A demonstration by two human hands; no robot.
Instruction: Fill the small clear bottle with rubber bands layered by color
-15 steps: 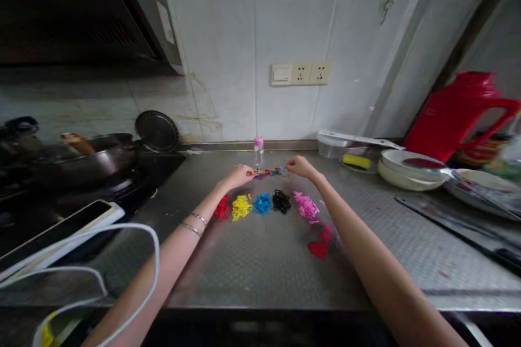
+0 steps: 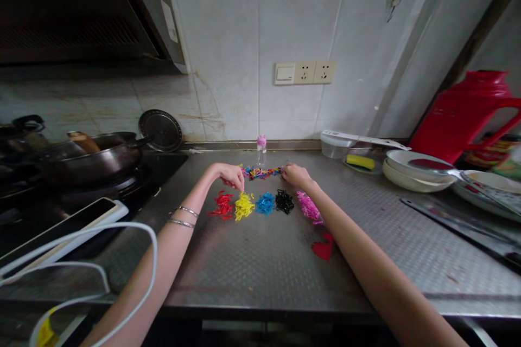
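Note:
My left hand [image 2: 233, 175] points down with its fingers pinched at the back edge of a yellow pile [image 2: 244, 208] of small pieces that look like rubber bands. What is between the fingertips is too small to tell. My right hand [image 2: 296, 175] is closed at the right end of a mixed strip of multicoloured bands [image 2: 262, 173]; its fingertips are partly hidden. Single-colour piles lie in a row: red [image 2: 222, 205], blue [image 2: 265, 203], black [image 2: 284, 201] and pink [image 2: 308, 207], the pink one beside my right forearm.
Behind the mixed bands stands a small clear bottle [image 2: 261, 153] with a pink cap. A red heart shape [image 2: 323, 248] lies near my right forearm. At left is a pan [image 2: 87, 160] on the stove and a white cable [image 2: 156, 249]; at right, bowls [image 2: 413, 173] and a red jug [image 2: 458, 114].
My left hand has moved from the mixed bands left and toward me, down to the yellow pile. My right hand has shifted slightly nearer. The view has moved a little.

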